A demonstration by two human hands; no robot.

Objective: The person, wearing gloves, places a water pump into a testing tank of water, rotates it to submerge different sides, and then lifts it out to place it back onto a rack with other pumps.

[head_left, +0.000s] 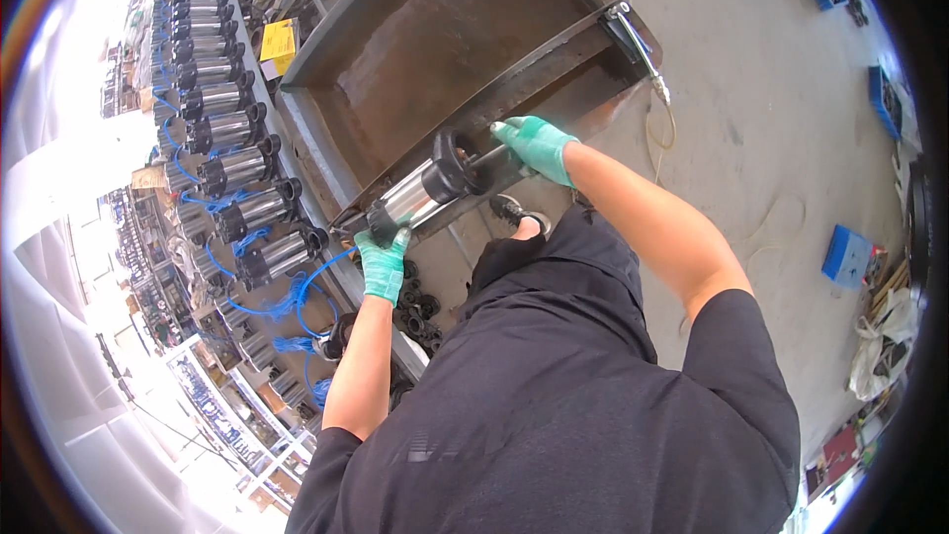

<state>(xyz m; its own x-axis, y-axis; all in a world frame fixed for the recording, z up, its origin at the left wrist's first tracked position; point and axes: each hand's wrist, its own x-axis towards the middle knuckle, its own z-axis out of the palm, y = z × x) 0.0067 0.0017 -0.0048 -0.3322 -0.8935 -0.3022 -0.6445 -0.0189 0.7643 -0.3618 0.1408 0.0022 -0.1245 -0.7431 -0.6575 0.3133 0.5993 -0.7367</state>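
A shiny steel cylinder with black end caps, looking like a submersible pump (415, 192), lies at a slant over the near rim of a big metal trough (297, 124). My left hand (383, 262), in a green glove, grips its lower black end, the thumb on top. A thin metal rod (488, 156) juts from the wide black collar at the pump's other end. Around the rod's outer end closes my right hand (539, 146), also gloved in green. Part of the rod is hidden by those fingers. A blue cable (331, 264) runs near my left hand.
Similar pumps (259, 210) with blue cables line a bench at the left. An air gun (638, 44) with a hose hangs at the trough's right corner. Black round parts (415, 307) lie below my left hand. Blue bins (848, 255) and a yellow box (278, 43) stand around.
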